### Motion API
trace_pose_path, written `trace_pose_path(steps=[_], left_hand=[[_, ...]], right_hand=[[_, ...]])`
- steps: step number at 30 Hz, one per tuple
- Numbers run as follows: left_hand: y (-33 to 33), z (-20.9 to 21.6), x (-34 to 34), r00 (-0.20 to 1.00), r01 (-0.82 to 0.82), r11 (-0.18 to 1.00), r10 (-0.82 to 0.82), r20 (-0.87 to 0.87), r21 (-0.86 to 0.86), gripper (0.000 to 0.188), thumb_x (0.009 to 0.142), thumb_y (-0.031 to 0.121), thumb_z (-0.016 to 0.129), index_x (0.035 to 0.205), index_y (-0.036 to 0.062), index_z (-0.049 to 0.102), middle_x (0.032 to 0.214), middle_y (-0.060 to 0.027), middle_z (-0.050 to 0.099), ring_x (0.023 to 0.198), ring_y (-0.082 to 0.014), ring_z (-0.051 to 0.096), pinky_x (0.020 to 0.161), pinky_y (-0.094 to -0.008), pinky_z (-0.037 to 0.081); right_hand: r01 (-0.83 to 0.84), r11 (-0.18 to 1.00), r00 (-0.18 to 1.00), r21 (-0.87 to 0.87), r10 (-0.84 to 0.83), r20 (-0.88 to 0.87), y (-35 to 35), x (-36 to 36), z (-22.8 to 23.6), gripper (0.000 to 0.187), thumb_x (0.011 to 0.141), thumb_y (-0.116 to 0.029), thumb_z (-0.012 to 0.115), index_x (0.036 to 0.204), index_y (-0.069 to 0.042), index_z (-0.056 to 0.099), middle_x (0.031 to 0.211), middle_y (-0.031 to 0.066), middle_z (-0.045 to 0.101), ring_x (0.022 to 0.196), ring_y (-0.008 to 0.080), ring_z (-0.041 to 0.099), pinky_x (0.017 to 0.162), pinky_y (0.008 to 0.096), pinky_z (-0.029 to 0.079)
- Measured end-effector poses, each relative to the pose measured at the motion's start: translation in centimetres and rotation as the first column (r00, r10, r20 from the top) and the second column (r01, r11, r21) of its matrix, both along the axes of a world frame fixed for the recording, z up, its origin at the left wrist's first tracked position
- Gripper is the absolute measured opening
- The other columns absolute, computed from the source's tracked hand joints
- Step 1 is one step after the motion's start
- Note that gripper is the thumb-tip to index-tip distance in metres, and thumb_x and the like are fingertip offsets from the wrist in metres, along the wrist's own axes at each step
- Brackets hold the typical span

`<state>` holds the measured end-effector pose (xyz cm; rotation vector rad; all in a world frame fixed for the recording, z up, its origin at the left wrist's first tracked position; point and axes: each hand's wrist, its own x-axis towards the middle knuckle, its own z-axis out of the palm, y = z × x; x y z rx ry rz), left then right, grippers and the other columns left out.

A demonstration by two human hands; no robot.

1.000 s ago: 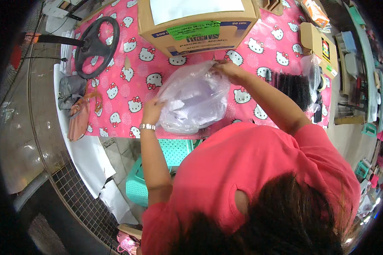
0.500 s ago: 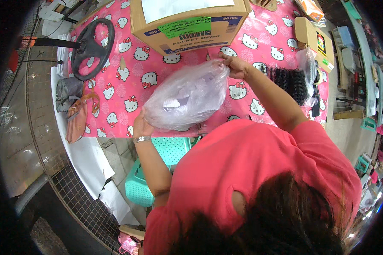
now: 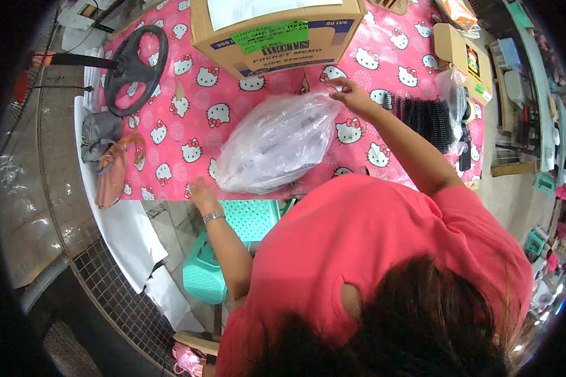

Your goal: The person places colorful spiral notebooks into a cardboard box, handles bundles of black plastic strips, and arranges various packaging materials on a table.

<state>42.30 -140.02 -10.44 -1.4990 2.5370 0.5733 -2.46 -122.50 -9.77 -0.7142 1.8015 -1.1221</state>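
A clear plastic bag [image 3: 280, 144] with pale white and violet contents lies on the pink cartoon-cat tablecloth [image 3: 195, 100] in front of me. My right hand [image 3: 353, 97] is at the bag's upper right corner, thumb and forefinger apart, the thumb close to the plastic. At the table's near edge, just left of the bag, my left hand [image 3: 204, 196] is off the plastic with its fingers loosely stretched. A metal-band watch [image 3: 214, 216] circles my left wrist.
Beyond the bag stands a cardboard box [image 3: 277, 44] with a green label. A black steering wheel [image 3: 136, 70] and brown pouch [image 3: 112, 173] are at left. Black spiral coils [image 3: 424, 122] and an open carton [image 3: 464, 63] lie at right. A turquoise stool [image 3: 251, 220] stands below.
My left hand has let go of the bag's lower left end and moved left and down. My right hand has shifted slightly right, and the bag has settled into a smoother shape.
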Motion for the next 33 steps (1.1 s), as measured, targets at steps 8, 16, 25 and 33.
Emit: trace_pose_path(steps=[8, 16, 25, 33], left_hand=[[-0.2, 5.6, -17.6, 0.893, 0.442, 0.891, -0.448, -0.041, -0.110, 0.032, 0.078, 0.023, 0.062, 0.107, 0.0104, 0.061, 0.105, -0.0127, 0.061, 0.102, -0.0338, 0.054, 0.091, -0.0402, 0.040], [-6.4, 2.4, -18.7, 0.650, 0.010, 0.332, 0.714, -0.258, 0.943, 0.022, 0.084, 0.020, 0.051, 0.092, 0.0038, 0.062, 0.084, -0.0060, 0.063, 0.075, -0.0194, 0.060, 0.070, -0.0346, 0.049], [1.3, 7.4, -14.2, 0.804, -0.314, 0.947, 0.229, -0.549, -0.064, 0.034, 0.079, 0.025, 0.063, 0.099, -0.0001, 0.054, 0.105, -0.0204, 0.054, 0.099, -0.0339, 0.048, 0.087, -0.0409, 0.037], [12.4, 2.9, -7.9, 0.823, -0.476, 0.850, 0.521, -0.226, 0.227, 0.029, 0.072, 0.005, 0.062, 0.100, 0.0044, 0.056, 0.109, -0.0229, 0.046, 0.108, -0.0355, 0.047, 0.093, -0.0432, 0.037]], right_hand=[[-0.696, 0.700, 0.284, 0.163, 0.476, -0.832, -0.5, 10.1, 5.5, 0.034, 0.073, -0.030, 0.067, 0.102, -0.011, 0.062, 0.098, 0.0049, 0.060, 0.096, 0.0190, 0.053, 0.090, 0.0394, 0.037], [-0.846, 0.523, 0.150, 0.101, 0.416, -0.897, 9.3, 7.6, 4.2, 0.027, 0.074, -0.020, 0.057, 0.100, -0.014, 0.062, 0.103, 0.0014, 0.060, 0.093, 0.0174, 0.053, 0.089, 0.0364, 0.036], [-0.552, 0.822, 0.561, -0.135, 0.247, -0.790, 5.9, 7.4, 5.8, 0.028, 0.070, -0.025, 0.068, 0.095, -0.014, 0.063, 0.115, 0.0056, 0.054, 0.096, 0.0250, 0.052, 0.081, 0.0370, 0.040], [-0.262, 0.920, 0.385, 0.292, 0.377, -0.842, 0.4, 11.0, 2.8, 0.035, 0.077, -0.008, 0.058, 0.111, -0.013, 0.061, 0.131, 0.0132, 0.043, 0.109, 0.0355, 0.049, 0.085, 0.0430, 0.044]])
